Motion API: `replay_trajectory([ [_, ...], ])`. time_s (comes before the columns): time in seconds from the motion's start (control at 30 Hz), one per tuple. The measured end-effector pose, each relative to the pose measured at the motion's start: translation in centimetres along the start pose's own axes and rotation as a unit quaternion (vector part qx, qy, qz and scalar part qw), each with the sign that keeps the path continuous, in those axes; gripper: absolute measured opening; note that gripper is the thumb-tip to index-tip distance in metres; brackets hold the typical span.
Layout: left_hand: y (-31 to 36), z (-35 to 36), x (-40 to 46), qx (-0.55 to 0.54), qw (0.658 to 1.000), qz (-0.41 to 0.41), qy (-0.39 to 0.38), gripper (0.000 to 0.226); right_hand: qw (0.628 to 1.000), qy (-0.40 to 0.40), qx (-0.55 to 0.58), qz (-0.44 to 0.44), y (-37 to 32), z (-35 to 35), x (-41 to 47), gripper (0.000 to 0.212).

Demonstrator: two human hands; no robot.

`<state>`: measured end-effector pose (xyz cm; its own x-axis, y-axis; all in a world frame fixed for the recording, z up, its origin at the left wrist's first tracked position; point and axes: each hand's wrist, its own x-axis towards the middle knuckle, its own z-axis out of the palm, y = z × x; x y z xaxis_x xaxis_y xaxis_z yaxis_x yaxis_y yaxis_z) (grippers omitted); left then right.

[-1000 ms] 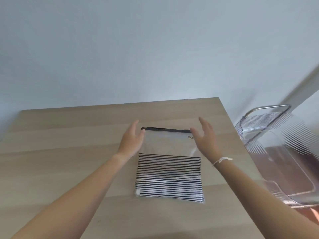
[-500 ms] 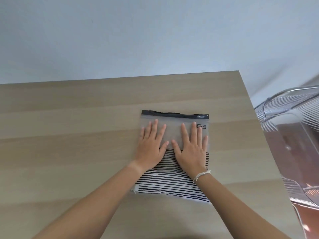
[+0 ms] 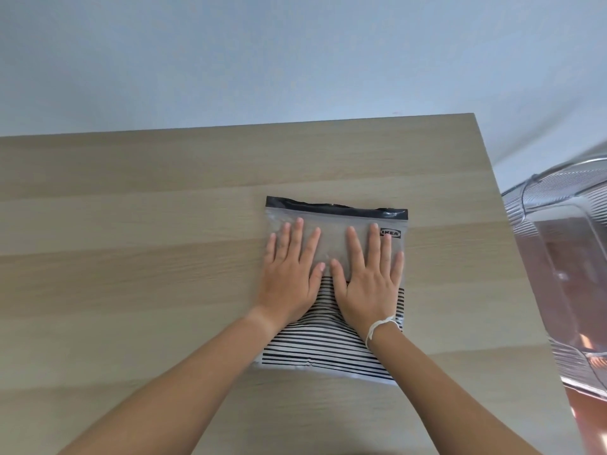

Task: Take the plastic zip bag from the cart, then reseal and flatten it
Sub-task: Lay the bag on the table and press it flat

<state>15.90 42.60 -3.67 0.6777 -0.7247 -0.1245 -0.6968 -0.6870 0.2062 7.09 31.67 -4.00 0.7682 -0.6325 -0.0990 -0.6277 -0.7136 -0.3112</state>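
Clear zip bag point(image 3: 331, 234), black-striped lower half, black seal strip, flat under both hands' spread fingers point(image 3: 297, 238).

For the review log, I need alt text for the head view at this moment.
Both hands, left hand and right hand, press flat, fingers spread, on a clear zip bag with black stripes lying on a wooden table. The bag's black zip strip points away from the person; a clear plastic cart stands at the right.
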Motion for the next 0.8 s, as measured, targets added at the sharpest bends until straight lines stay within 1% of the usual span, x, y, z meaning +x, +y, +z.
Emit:
replay_trajectory([
  [0.3, 0.14, 0.41, 0.18, 0.018, 1.0, 0.007, 0.017, 0.059, 0.999, 0.01, -0.031, -0.004, 0.09, 0.3, 0.11, 0.06],
  [0.8, 0.2, 0.38, -0.02, 0.041, 0.999, 0.01, 0.021, 0.058, 0.999, -0.005, -0.042, -0.012, 0.36, 0.45, 0.04, 0.06],
])
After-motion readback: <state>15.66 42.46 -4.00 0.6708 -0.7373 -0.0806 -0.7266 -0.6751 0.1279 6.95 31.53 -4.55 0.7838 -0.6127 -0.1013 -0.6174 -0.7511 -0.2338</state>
